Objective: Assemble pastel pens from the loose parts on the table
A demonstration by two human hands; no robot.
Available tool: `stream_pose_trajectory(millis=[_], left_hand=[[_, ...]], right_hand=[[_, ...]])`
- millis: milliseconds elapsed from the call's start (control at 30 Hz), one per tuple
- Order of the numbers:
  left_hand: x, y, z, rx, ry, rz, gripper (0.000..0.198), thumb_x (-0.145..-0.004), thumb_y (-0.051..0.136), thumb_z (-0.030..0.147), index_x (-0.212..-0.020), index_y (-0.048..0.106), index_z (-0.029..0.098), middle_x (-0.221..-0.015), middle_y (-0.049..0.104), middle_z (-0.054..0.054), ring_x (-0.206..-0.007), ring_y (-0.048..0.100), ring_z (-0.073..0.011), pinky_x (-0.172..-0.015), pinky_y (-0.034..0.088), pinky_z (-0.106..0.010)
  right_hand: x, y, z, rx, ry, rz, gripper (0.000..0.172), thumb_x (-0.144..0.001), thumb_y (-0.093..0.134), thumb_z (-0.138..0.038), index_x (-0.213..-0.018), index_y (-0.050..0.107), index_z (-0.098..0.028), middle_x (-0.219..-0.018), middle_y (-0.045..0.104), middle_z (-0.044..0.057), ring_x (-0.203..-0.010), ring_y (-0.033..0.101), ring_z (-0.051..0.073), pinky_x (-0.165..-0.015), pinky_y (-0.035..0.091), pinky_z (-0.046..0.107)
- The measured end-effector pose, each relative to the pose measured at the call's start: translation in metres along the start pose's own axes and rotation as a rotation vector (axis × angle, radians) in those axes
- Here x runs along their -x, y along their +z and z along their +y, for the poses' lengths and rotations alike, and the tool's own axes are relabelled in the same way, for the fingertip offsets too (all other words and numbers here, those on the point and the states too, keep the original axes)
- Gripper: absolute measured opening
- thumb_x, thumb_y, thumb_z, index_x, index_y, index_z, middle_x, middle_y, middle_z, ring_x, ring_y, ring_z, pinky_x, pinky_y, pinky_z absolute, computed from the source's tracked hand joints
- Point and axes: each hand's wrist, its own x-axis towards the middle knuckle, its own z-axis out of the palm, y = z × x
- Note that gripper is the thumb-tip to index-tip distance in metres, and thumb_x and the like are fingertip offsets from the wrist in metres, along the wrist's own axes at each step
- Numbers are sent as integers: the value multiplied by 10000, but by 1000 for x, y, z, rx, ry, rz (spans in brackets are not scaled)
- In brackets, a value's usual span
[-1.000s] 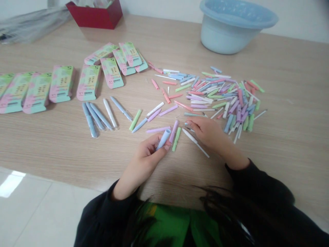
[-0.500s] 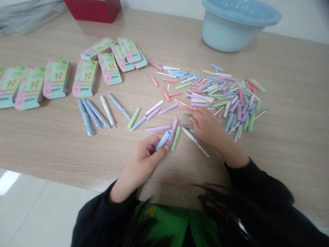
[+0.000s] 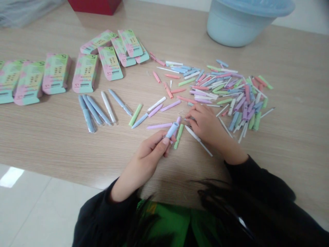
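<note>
My left hand (image 3: 151, 149) is closed around a light-blue pen barrel (image 3: 172, 129), its open end pointing up and away. To the right, my right hand (image 3: 203, 120) is low over the table with its fingertips pinched together on a small blue pen part, which they mostly hide. Between the hands lie a green pen barrel (image 3: 179, 136) and a purple one partly behind my left fingers. A white pen piece with a refill (image 3: 197, 140) lies just below my right hand. Purple pen pieces (image 3: 159, 126) lie beyond my left hand.
A heap of mixed pastel pen parts (image 3: 231, 92) spreads to the right. Several blue and white pens (image 3: 95, 109) lie at left, below green-and-pink boxes (image 3: 84, 75). A blue basin (image 3: 236, 27) and a red box (image 3: 95, 5) stand at the back.
My right fingertips have drawn back from near the pink pieces and closed over the small blue part on the table. My left hand has shifted slightly right, the blue barrel more exposed.
</note>
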Motion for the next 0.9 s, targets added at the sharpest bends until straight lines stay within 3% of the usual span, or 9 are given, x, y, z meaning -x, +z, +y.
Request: stream_pose_trajectory(millis=[67,167,267,333,433,567,767,900], left_hand=[[0,1,-1,26,15,6,271,-1043,519,357,-946,684,165,-774,568,5,-760,514,-163,-755,408,-292],[-1,2,-3,51,23,35,247,-1006,611,360,-1041,762,168,-978,727,-51,-989,625,-226,-923,448,-328],[-1,2,-3,45,62,52,279,-988,655,355,-1176,785,193,-1215,763,-71,-1219,619,-271,-1073,419,-356],[-1,2,-2,34,94,43,272,-988,661,337,-1184,797,207,-1294,753,-67,-1269,615,-267,-1110,414,-351],[-1,1,-2,19,126,26,251,-992,656,296,-1179,804,218,-1335,743,-60,-1280,623,-242,-1130,418,-330],[0,2,0,37,139,13,241,-1001,635,274,-1148,812,204,-1294,758,-67,-1267,634,-234,-1125,429,-321],[-1,2,-3,60,129,12,237,-983,662,313,-1130,817,212,-1130,800,-55,-1145,680,-243,-1078,465,-351],[-1,1,-4,42,125,-1,265,-984,653,350,-1136,818,209,-1117,801,-56,-1097,688,-244,-1087,456,-362]], right_hand=[[-1,-1,2,-25,7,27,145,-915,570,-105,-902,704,-159,-1034,735,143,-1057,632,341,-949,428,500],[1,-15,0,-130,44,158,129,-923,599,-130,-969,709,-181,-961,758,95,-981,679,308,-945,450,515],[5,-44,-15,-450,115,372,281,-937,653,-181,-1203,706,-251,-991,761,37,-929,714,247,-904,527,464],[9,-64,-33,-671,139,451,286,-976,625,-198,-1227,723,-294,-982,762,8,-906,728,210,-875,573,419],[15,-80,-63,-866,132,455,209,-972,655,-187,-1102,768,-306,-953,776,-18,-923,743,186,-882,608,376],[18,-81,-85,-1042,125,407,149,-957,697,-184,-1052,758,-280,-953,801,-23,-880,769,163,-840,637,325],[19,-80,-87,-908,124,295,104,-961,684,-191,-1011,752,-251,-971,810,9,-876,775,183,-855,626,340],[21,-79,-87,-849,111,296,126,-955,674,-166,-1028,746,-239,-977,805,11,-899,766,186,-885,608,349]])
